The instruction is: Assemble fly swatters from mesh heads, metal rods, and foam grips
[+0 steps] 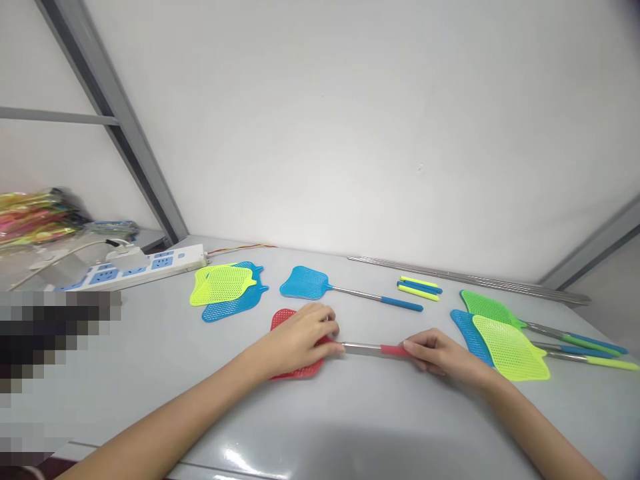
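A red fly swatter lies flat on the grey table in front of me. My left hand rests on its mesh head, fingers pinched at the neck where the metal rod joins. My right hand is closed round the red grip at the other end of the rod. The rod between my hands looks short, as if telescoped in.
A finished blue swatter lies behind. Loose yellow and blue mesh heads sit at the left, loose handle grips behind centre, assembled green, yellow and blue swatters at the right. A power strip and metal rods run along the wall.
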`<state>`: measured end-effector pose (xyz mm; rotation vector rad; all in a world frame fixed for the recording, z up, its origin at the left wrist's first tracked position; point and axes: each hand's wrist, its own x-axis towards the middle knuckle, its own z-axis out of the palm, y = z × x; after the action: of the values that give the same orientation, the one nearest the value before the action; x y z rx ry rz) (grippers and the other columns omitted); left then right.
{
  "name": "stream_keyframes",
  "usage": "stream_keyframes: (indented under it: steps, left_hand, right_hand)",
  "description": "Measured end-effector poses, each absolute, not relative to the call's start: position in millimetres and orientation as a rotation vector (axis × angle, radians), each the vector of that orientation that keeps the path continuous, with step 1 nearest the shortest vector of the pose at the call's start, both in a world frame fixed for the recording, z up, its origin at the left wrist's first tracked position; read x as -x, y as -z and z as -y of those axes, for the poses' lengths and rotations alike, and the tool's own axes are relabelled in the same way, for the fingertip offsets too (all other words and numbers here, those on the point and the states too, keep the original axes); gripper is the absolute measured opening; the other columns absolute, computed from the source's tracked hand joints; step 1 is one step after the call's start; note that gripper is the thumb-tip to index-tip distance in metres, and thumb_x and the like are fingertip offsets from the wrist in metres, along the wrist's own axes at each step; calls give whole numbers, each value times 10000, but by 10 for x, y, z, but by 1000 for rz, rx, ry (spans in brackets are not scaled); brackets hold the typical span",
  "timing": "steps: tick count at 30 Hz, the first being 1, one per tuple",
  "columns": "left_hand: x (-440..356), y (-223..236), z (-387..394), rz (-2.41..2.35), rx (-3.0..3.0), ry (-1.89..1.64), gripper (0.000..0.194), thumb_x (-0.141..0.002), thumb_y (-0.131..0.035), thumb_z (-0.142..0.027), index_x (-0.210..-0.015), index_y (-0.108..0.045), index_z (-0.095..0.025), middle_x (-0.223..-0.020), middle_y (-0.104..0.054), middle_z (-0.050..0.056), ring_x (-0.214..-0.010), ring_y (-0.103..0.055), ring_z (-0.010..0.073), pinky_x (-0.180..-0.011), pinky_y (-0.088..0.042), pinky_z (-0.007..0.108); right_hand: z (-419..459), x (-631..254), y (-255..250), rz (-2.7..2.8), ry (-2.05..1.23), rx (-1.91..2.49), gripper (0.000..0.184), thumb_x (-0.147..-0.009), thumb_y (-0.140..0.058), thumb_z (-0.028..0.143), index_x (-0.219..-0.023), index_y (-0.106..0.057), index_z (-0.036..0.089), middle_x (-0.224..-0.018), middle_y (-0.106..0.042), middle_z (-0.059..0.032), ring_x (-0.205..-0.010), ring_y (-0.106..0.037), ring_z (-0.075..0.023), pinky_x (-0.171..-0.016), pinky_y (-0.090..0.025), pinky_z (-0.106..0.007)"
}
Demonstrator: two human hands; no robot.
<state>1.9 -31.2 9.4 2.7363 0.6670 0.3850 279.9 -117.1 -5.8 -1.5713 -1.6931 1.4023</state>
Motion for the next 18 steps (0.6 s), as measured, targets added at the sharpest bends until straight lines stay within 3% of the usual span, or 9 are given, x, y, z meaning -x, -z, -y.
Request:
stream_keyframes:
  steps: [2, 4, 8, 11, 14, 18]
  left_hand:
    - [25, -118, 242, -744, -2716, -409, 310, -868, -404, -435, -1039, -577, -243, -1107, -487, 63, -1033, -447, 214, -894, -346, 345]
    - [67, -124, 179, -823, -2696, -420, 407, -859, -399, -467, -1224, -461, -297, -1242, -412, 71, -1151, -362, 250, -956, -306, 391]
    - [112, -116, 98, -1038, -2594, -484, 560, -823, -413, -531, -1332, -301, -327, -1359, -305, 70, -1244, -252, 306, -1001, -236, 482]
    - [98, -117, 73, -1151, -2333, -619, 608, -813, -422, -528, -1344, -257, -280, -1340, -340, 93, -1214, -332, 294, -991, -276, 466]
    - [56, -89, 67, -1191, -1855, -733, 662, -784, -459, -538, -1326, -227, -238, -1192, -482, 105, -1019, -532, 241, -851, -439, 383]
    - [1, 22, 78, -1129, -1547, -748, 605, -729, -552, -507, -1223, -363, -215, -964, -591, 57, -785, -608, 198, -659, -502, 314]
  right_hand:
    - [1165, -2865, 78, 1654, -1362, 1584, 489, -825, -406, 567, -541, -390, 169, -483, -245, 65, -455, -177, -73, -468, -103, -265]
    - [1167, -2929, 88, 1616, -1322, 1595, 487, -824, -409, 565, -540, -392, 170, -486, -237, 66, -460, -169, -75, -476, -96, -271]
    - [1180, -3013, 85, 1559, -1268, 1609, 496, -800, -436, 582, -526, -382, 171, -496, -258, 60, -468, -176, -76, -487, -102, -276]
    - [1189, -3023, 80, 1530, -1245, 1615, 493, -791, -440, 592, -536, -380, 175, -516, -290, 51, -475, -188, -79, -490, -113, -276]
    - [1197, -3005, 84, 1522, -1237, 1620, 489, -789, -445, 587, -533, -389, 174, -514, -282, 51, -474, -190, -79, -491, -112, -278]
    - [1215, -2985, 108, 1523, -1238, 1631, 469, -780, -465, 574, -548, -407, 171, -516, -258, 59, -477, -182, -75, -485, -99, -274]
